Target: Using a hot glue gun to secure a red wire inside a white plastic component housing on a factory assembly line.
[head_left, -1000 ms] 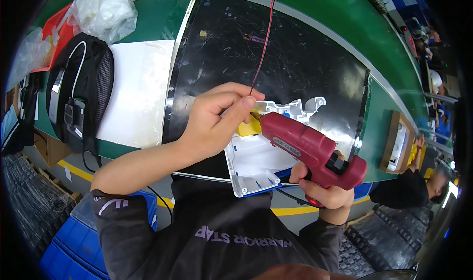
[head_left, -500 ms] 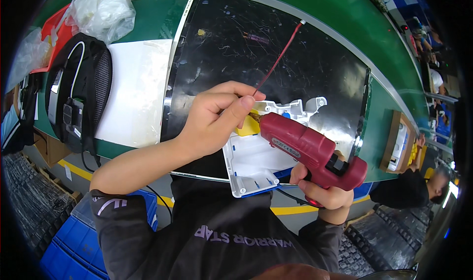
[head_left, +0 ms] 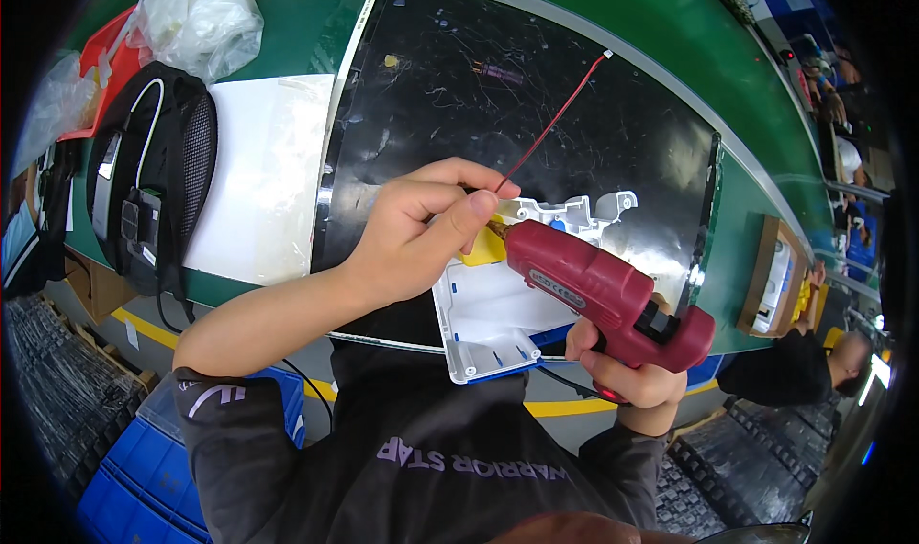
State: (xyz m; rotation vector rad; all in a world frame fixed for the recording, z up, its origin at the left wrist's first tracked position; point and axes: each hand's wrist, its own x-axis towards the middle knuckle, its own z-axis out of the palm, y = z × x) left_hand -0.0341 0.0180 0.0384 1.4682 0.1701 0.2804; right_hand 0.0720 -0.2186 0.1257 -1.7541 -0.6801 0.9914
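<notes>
Between thumb and fingers, my left hand point(head_left: 421, 228) pinches a thin red wire point(head_left: 557, 115) that runs up and to the right to a small white connector point(head_left: 608, 55). My right hand point(head_left: 627, 372) is wrapped round the handle of a dark red hot glue gun point(head_left: 579, 271). The gun's nozzle points left, close to my left fingertips and above a yellow piece point(head_left: 486, 247). Under both hands lies a white plastic housing point(head_left: 488, 319) with ribs and posts, partly hidden by the gun. What the nozzle touches, I cannot tell.
A black mat point(head_left: 421, 84) covers the green bench. To the left are a white sheet point(head_left: 258, 170), a black mesh bag point(head_left: 158, 175), a red bin point(head_left: 103, 70) and clear plastic bags point(head_left: 196, 22). At the right stand an open cardboard box point(head_left: 769, 276) and another person point(head_left: 799, 362).
The wire's connector end has swung slightly to the right and down. Both hands and the glue gun have barely shifted.
</notes>
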